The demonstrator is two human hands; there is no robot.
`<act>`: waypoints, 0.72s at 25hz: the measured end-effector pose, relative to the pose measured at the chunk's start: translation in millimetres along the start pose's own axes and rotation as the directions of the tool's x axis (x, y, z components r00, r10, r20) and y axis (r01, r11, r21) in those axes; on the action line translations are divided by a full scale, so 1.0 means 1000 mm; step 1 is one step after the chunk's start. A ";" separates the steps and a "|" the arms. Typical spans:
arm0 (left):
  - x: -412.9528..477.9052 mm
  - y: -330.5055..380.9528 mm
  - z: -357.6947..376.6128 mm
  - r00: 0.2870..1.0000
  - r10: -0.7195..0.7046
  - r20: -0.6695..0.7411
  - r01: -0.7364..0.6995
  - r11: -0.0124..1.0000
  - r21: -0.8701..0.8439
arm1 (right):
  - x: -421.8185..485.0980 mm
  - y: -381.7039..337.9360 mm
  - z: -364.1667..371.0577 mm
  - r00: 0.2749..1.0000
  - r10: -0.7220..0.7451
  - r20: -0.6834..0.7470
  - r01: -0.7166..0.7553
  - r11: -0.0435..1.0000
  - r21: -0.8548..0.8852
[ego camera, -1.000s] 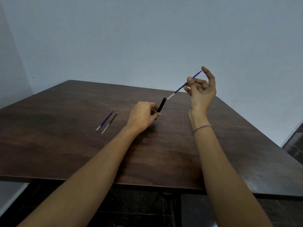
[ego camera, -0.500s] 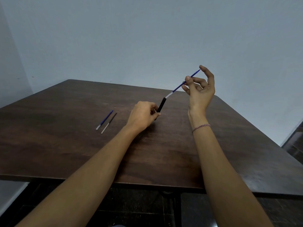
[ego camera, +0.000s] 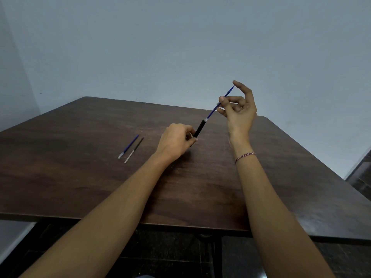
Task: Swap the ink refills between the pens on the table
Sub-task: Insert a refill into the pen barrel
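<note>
My left hand grips a black pen barrel, tilted up and to the right above the dark wooden table. A thin blue refill sticks out of the barrel's upper end. My right hand pinches that refill between thumb and fingers, with the index finger touching its far tip. On the table to the left lie two loose refills side by side: a blue refill and a dark refill.
The table's near edge runs across the lower view, with dark floor below it. A pale wall stands behind the table. The table's right corner is rounded near my right hand.
The blue refill's white lower end has gone down into the black barrel. My right hand has moved slightly down and left toward the barrel. My left hand stays put.
</note>
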State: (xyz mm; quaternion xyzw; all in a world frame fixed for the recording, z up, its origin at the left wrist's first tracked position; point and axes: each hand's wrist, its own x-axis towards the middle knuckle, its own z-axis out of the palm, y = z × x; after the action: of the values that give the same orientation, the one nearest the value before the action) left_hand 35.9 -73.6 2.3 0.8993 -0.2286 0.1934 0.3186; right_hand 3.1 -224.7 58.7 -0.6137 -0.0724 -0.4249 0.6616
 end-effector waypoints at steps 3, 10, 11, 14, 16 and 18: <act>0.000 0.001 0.000 1.000 0.009 -0.002 -0.009 1.000 0.003 | -0.001 0.002 0.001 0.998 -0.022 0.051 0.025 0.997 -0.068; -0.001 0.003 -0.001 1.000 0.019 -0.024 -0.019 1.000 0.014 | -0.002 0.009 0.003 0.993 -0.037 0.114 0.060 0.976 -0.207; -0.001 0.003 -0.001 1.000 0.018 -0.024 -0.018 1.000 0.014 | -0.002 0.009 0.003 0.992 -0.036 0.117 0.061 0.975 -0.215; -0.001 0.004 -0.001 0.999 0.022 -0.034 -0.022 1.000 0.013 | -0.002 0.011 0.003 0.992 -0.031 0.123 0.058 0.973 -0.223; -0.002 0.004 -0.001 0.999 0.031 -0.045 -0.030 0.999 0.020 | -0.002 0.012 0.003 0.992 -0.027 0.121 0.054 0.972 -0.229; -0.002 0.004 -0.002 0.998 0.034 -0.047 -0.033 0.999 0.019 | -0.002 0.013 0.003 0.992 -0.028 0.126 0.059 0.966 -0.251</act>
State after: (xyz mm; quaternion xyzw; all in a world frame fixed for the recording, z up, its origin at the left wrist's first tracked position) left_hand 31.4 -74.4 5.2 0.8935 -0.2342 0.2220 0.3122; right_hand 11.7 -222.1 48.6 -0.7161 -0.0708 -0.4072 0.5624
